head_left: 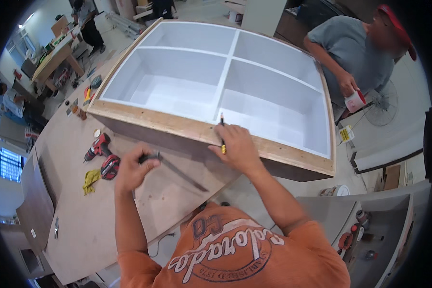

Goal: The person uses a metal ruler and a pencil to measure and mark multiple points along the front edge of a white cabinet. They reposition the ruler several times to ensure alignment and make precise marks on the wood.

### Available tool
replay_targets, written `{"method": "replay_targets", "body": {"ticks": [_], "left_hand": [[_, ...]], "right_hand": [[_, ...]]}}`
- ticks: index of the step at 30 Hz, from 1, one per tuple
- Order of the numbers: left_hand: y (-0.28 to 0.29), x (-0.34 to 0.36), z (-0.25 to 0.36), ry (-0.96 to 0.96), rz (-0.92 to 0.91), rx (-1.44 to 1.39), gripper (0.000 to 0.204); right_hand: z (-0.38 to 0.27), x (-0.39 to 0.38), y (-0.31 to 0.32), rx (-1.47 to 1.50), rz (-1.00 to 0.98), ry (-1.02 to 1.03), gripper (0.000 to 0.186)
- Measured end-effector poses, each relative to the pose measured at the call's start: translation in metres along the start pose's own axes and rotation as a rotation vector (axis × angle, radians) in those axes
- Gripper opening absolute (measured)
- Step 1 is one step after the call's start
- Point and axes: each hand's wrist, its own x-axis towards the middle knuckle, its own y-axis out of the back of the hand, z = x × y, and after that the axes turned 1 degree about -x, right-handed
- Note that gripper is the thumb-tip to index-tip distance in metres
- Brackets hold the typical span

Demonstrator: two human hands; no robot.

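While the left hand [132, 169] was curled shut around one end of a long dark metal strip [177, 170], the strip ran from that fist down and to the right across the brown board [81, 221] of the work surface, lying flat or nearly flat on it. To the left of that hand lay one red and black power drill [102, 154], with one crumpled yellow cloth [91, 180] just beside its lower end. One small round tin [97, 133] sat near the drill's upper end.

Further right, the right hand [237, 146] was closed narrowly around one pencil [222, 133], dark with a yellow end. The fingers pinched it upright, its tip touching the raw wooden front edge of the cabinet [187, 127], where the middle divider met that edge. The hand itself rested against the same edge.

The cabinet was one large box lying on its back, open face up. Its inside was painted white, and its rim showed bare plywood. One long divider and one cross divider split it into four compartments, two on the left and two on the right. It lay across the upper part of the board, well above the strip.

At the far right a co-worker in a grey shirt stood by the cabinet's corner, one hand [346, 82] by a white and red cup [355, 101]. A floor fan [381, 108] stood just beyond.
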Motion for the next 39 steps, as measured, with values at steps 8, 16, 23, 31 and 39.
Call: {"method": "replay_targets", "body": {"ticks": [8, 16, 23, 31, 39], "left_hand": [[-0.100, -0.103, -0.075, 0.265, 0.130, -0.504, 0.024], [-0.084, -0.122, -0.084, 0.223, 0.216, -0.844, 0.023], [-0.033, -0.118, -0.051, 0.170, 0.066, -0.481, 0.012], [-0.002, -0.009, 0.011, -0.514, -0.181, 0.273, 0.013], [-0.033, 0.095, 0.006, -0.490, -0.271, 0.426, 0.016]], "right_hand": [[-0.007, -0.003, 0.003, 0.065, 0.022, -0.032, 0.051], [-0.012, -0.001, 0.011, 0.074, 0.001, -0.061, 0.046], [-0.016, -0.003, 0.005, 0.062, 0.036, -0.149, 0.045], [-0.018, 0.000, 0.002, -0.007, 0.009, -0.248, 0.051], [-0.026, -0.001, -0.002, 0.011, 0.030, -0.333, 0.048]]}}
